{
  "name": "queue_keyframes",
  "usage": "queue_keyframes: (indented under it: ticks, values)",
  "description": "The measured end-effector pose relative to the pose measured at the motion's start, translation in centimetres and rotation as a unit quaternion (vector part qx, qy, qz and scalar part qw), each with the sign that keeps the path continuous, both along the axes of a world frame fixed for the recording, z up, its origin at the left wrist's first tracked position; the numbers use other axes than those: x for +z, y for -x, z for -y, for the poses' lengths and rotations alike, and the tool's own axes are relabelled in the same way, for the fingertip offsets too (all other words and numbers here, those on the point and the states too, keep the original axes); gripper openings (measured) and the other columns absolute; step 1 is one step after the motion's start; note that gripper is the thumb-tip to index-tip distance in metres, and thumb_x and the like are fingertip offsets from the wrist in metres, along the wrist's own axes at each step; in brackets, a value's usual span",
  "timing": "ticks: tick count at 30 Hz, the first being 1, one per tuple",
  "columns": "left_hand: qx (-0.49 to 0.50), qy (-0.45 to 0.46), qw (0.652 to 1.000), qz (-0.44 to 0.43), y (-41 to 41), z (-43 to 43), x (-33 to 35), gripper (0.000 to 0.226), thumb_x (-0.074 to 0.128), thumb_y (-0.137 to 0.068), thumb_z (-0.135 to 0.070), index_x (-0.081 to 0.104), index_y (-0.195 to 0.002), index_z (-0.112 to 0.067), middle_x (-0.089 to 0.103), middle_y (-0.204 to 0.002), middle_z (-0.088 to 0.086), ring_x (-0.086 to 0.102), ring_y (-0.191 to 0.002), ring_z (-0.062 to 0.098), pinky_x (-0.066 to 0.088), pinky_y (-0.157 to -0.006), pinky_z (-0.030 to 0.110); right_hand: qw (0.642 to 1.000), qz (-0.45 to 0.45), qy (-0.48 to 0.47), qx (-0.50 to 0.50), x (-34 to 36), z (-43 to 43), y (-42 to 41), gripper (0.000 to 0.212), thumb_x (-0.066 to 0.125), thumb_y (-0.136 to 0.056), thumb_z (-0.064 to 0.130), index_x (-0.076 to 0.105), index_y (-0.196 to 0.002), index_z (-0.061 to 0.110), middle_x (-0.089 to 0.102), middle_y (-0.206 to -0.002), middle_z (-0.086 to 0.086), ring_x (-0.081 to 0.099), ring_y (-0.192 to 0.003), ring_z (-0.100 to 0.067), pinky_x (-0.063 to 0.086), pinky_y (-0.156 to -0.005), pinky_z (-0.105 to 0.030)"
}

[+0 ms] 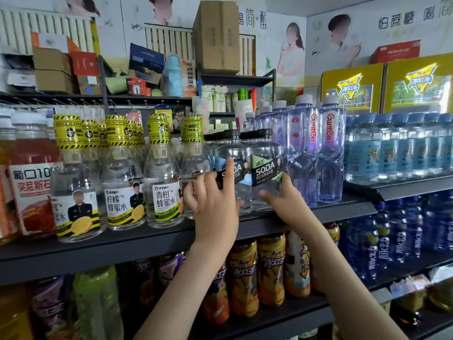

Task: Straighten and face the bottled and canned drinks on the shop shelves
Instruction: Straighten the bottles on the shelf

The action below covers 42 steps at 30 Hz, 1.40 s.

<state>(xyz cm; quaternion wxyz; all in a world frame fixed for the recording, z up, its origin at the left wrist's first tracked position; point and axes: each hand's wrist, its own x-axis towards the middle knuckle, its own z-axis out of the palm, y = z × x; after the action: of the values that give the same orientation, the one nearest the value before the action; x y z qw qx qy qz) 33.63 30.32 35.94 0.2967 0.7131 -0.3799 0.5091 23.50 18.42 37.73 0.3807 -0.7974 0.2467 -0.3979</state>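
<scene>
The left soda bottle [232,150] is gripped by the left hand [213,204], with one finger laid upright across its black label and the rest curled at its left flank. The right soda bottle [266,153] is clasped low by the right hand [284,200], thumb across the front and fingers wrapped round the right side. Both bottles are found at the centre of the frame, just above the hands, side by side on the dark shelf [122,244]. The left label is half covered by the hand, and the lower parts of both bottles are partly hidden. Both are stood upright, long axes vertical, black caps on top; the right label is faced forward, with SODA legible. Yellow-capped honey-water bottles [161,182] are ranged to the left, tall purple-tinted water bottles [328,155] to the right
</scene>
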Motion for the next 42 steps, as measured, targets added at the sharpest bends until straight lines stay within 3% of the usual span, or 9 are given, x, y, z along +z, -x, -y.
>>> queue_keyframes:
  ticks: [3, 7, 12, 16, 22, 26, 30, 37, 42]
  values:
    - [0.005, -0.008, 1.000, -0.009, 0.3, 0.2, 0.0, 0.099, 0.089, -0.057, -0.030, 0.040, -0.141, -0.013, 0.057, -0.106, 0.019, 0.037, -0.105, 0.031, 0.022, -0.091, 0.047, 1.000, -0.027, 0.002, 0.006, 0.2, 0.6, 0.4, 0.068, 0.050, -0.098, 0.025, 0.009, -0.152, 0.017, 0.030, -0.153, -0.009, 0.036, -0.135, -0.026, 0.034, -0.103, -0.034]
    - [0.012, -0.004, 0.999, -0.031, 1.7, 0.4, 0.1, 0.088, 0.085, -0.063, -0.027, 0.044, -0.139, -0.010, 0.051, -0.125, 0.020, 0.035, -0.118, 0.033, 0.027, -0.097, 0.054, 0.993, -0.061, 0.084, -0.062, 0.4, 0.3, 1.0, 0.058, 0.042, -0.098, 0.005, 0.018, -0.150, 0.014, 0.056, -0.127, -0.014, 0.052, -0.073, -0.009, 0.038, -0.049, -0.006]
    - [-0.056, 0.050, 0.997, -0.013, 5.1, 2.3, 0.4, 0.061, 0.075, -0.074, -0.023, 0.052, -0.130, -0.012, 0.050, -0.127, 0.015, 0.037, -0.112, 0.030, 0.031, -0.092, 0.047, 0.973, 0.051, 0.192, -0.114, -0.5, -0.3, 3.4, 0.039, 0.047, -0.096, 0.013, 0.047, -0.135, 0.012, 0.061, -0.122, -0.005, 0.058, -0.108, -0.021, 0.048, -0.087, -0.033]
    - [-0.143, 0.040, 0.988, -0.035, 8.4, 5.3, 0.4, 0.051, 0.069, -0.081, -0.017, 0.051, -0.127, -0.006, 0.054, -0.117, 0.015, 0.046, -0.110, 0.028, 0.046, -0.090, 0.041, 0.955, 0.164, 0.198, -0.148, -0.7, 3.1, 6.9, 0.029, 0.055, -0.092, 0.014, 0.051, -0.121, 0.013, 0.059, -0.107, -0.001, 0.056, -0.096, -0.016, 0.048, -0.083, -0.033]
    - [-0.137, 0.012, 0.976, -0.169, 12.6, 11.2, 0.9, 0.059, 0.056, -0.092, -0.030, 0.033, -0.142, -0.007, 0.040, -0.135, 0.010, 0.041, -0.124, 0.025, 0.041, -0.096, 0.033, 0.980, 0.110, 0.114, -0.122, -1.6, 11.3, 9.6, 0.076, 0.074, -0.079, 0.036, 0.035, -0.137, 0.007, 0.048, -0.130, -0.007, 0.046, -0.121, -0.021, 0.041, -0.099, -0.032]
    - [-0.066, 0.027, 0.969, -0.238, 13.8, 13.8, 1.5, 0.074, 0.051, -0.094, -0.037, 0.012, -0.148, -0.005, 0.028, -0.148, 0.013, 0.029, -0.135, 0.025, 0.029, -0.105, 0.028, 0.993, 0.055, 0.096, -0.029, -1.5, 14.3, 9.2, 0.078, 0.078, -0.073, 0.042, 0.039, -0.134, 0.012, 0.052, -0.130, -0.004, 0.050, -0.118, -0.019, 0.044, -0.094, -0.032]
    - [-0.013, 0.027, 0.958, -0.285, 14.1, 15.0, 1.8, 0.080, 0.053, -0.093, -0.039, 0.006, -0.148, -0.003, 0.032, -0.147, 0.014, 0.038, -0.132, 0.026, 0.036, -0.100, 0.028, 0.993, 0.012, 0.117, 0.025, -1.0, 15.7, 9.0, 0.080, 0.072, -0.079, 0.044, 0.034, -0.142, 0.012, 0.048, -0.138, -0.005, 0.046, -0.126, -0.021, 0.040, -0.098, -0.030]
    - [0.105, 0.032, 0.959, -0.262, 14.8, 15.2, 1.4, 0.080, 0.055, -0.091, -0.042, 0.017, -0.145, 0.003, 0.037, -0.138, 0.019, 0.038, -0.126, 0.029, 0.039, -0.097, 0.031, 0.994, 0.004, 0.079, 0.080, -0.7, 17.0, 9.3, 0.082, 0.072, -0.079, 0.042, 0.034, -0.145, 0.014, 0.051, -0.139, -0.004, 0.048, -0.126, -0.020, 0.041, -0.101, -0.032]
    - [0.154, 0.025, 0.964, -0.214, 13.8, 15.5, 0.9, 0.081, 0.081, -0.069, -0.037, 0.047, -0.122, 0.013, 0.059, -0.098, 0.026, 0.058, -0.085, 0.038, 0.053, -0.065, 0.039, 0.987, 0.012, 0.075, 0.139, -0.4, 16.9, 9.4, 0.044, 0.072, -0.081, 0.030, 0.056, -0.121, 0.021, 0.065, -0.105, 0.008, 0.059, -0.096, -0.006, 0.042, -0.073, -0.012]
